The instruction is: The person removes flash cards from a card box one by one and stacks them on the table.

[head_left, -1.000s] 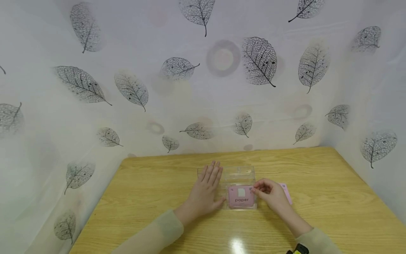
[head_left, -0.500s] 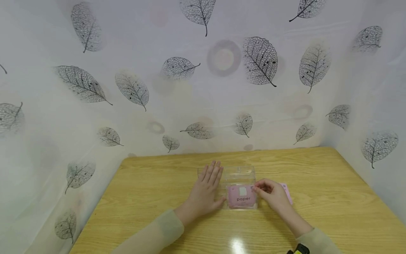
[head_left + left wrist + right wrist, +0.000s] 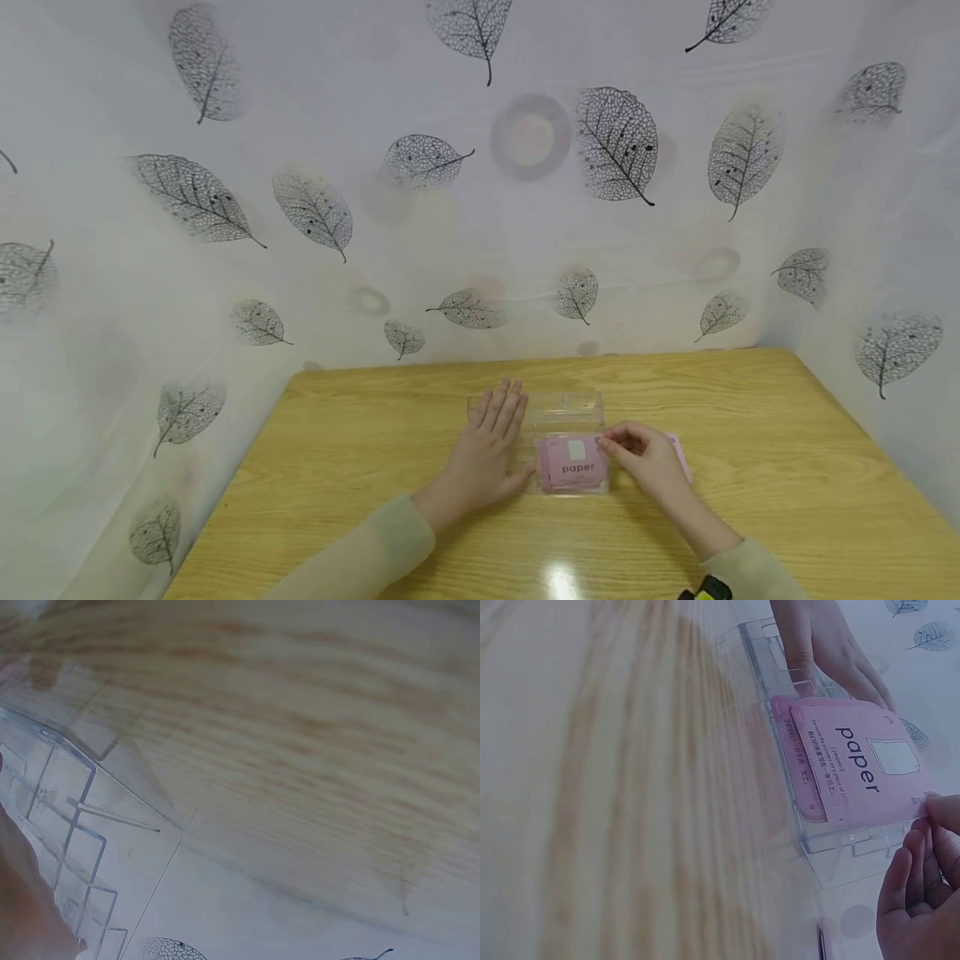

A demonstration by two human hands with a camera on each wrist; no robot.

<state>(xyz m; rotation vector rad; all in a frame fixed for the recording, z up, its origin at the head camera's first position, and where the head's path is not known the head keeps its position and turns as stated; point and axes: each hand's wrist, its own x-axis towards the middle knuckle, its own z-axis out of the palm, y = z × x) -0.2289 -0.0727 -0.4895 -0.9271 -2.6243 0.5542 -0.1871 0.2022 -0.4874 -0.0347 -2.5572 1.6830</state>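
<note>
A pink flashcard printed "paper" (image 3: 577, 469) lies at the front tier of a clear stepped plastic holder (image 3: 567, 404). My right hand (image 3: 643, 458) pinches the card's upper right corner between thumb and fingertips. In the right wrist view, another pink card (image 3: 793, 761) shows under the left edge of the flashcard (image 3: 862, 765). Fingers straight, my left hand (image 3: 486, 450) rests on the left part of the holder. The left wrist view catches the holder's stepped clear edges (image 3: 94, 814) with part of the left hand (image 3: 26, 904) over them.
One more pink card (image 3: 678, 457) lies on the wooden table (image 3: 360, 467), partly hidden behind the right hand. A leaf-printed white curtain (image 3: 480, 208) hangs along the table's back and sides. A dark and yellow wristband (image 3: 708, 588) sits on the right wrist.
The right hand has drawn the "paper" card slightly rightward and up, uncovering the left edge of the card beneath. The left hand stays in place.
</note>
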